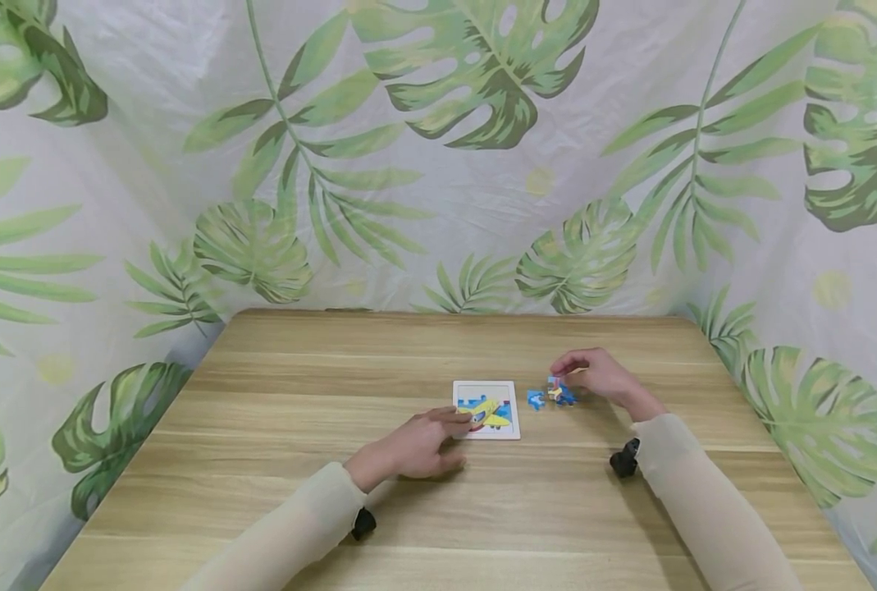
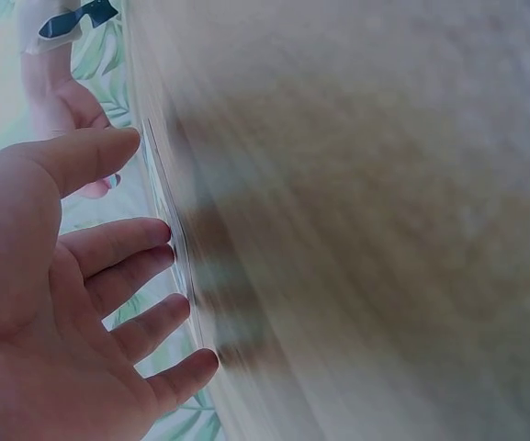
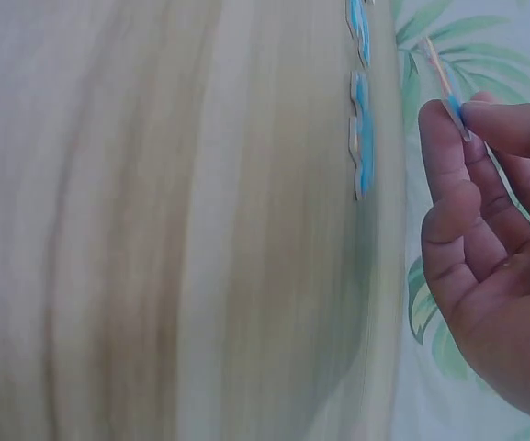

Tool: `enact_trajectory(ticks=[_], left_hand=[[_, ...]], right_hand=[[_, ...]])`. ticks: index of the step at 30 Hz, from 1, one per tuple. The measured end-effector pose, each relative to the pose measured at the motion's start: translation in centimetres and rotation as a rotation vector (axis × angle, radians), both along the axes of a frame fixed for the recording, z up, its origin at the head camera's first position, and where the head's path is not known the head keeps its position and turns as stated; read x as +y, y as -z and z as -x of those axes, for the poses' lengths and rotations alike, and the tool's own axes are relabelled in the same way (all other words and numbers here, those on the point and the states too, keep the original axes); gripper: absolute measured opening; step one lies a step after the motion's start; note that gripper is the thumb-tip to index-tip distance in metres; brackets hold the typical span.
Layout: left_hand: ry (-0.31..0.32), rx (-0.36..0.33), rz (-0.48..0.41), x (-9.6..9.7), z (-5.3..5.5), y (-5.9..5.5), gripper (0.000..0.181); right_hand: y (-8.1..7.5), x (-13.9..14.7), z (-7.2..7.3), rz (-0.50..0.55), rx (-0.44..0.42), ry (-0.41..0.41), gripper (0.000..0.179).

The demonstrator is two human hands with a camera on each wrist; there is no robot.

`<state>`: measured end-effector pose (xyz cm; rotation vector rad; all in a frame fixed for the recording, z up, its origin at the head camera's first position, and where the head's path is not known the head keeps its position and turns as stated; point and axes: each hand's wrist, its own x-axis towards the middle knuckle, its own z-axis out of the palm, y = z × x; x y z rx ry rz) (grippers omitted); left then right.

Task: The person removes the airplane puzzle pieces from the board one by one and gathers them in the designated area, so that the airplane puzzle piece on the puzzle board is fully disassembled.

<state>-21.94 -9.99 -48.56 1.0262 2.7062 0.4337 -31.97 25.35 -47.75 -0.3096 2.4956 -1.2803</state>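
Observation:
A white-framed jigsaw puzzle [image 1: 486, 382] with a yellow airplane picture lies on the table, partly filled at its lower half. My left hand [image 1: 425, 443] reaches over its left edge, fingers spread and fairly straight, fingertips at the frame in the left wrist view. To the right, my right hand [image 1: 599, 374] pinches a puzzle piece [image 3: 450, 92] between thumb and fingers, raised above the table. Under that hand lie blue puzzle pieces [image 3: 361, 138]. Another small blue piece [image 1: 535, 400] rests between them and the frame.
The wood-grain table [image 1: 320, 369] extends around both hands. Behind it and at the sides hangs a leaf-patterned cloth [image 1: 453, 205]. Black wrist cameras sit under both sleeves, the right one [image 1: 625, 458] low over the table.

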Motion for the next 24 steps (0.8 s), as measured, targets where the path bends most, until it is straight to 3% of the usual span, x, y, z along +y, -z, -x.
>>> enact_trajectory(ticks=[4, 8, 13, 24], left_hand=[[-0.01, -0.01, -0.007, -0.2, -0.2, 0.0, 0.057], [-0.014, -0.016, -0.015, -0.4, -0.3, 0.1, 0.056], [-0.013, -0.02, -0.021, -0.4, -0.4, 0.0, 0.055], [-0.013, -0.028, -0.021, -0.4, -0.6, -0.1, 0.055]], right_hand=[[-1.3, 0.2, -1.0, 0.01, 0.001, -0.015, 0.027], [-1.6, 0.8, -1.2, 0.012, 0.0, -0.016, 0.029], [0.3, 2.4, -0.1, 0.012, -0.003, 0.005, 0.03], [0.9, 4.4, 0.1, -0.005, -0.006, 0.029, 0.029]])
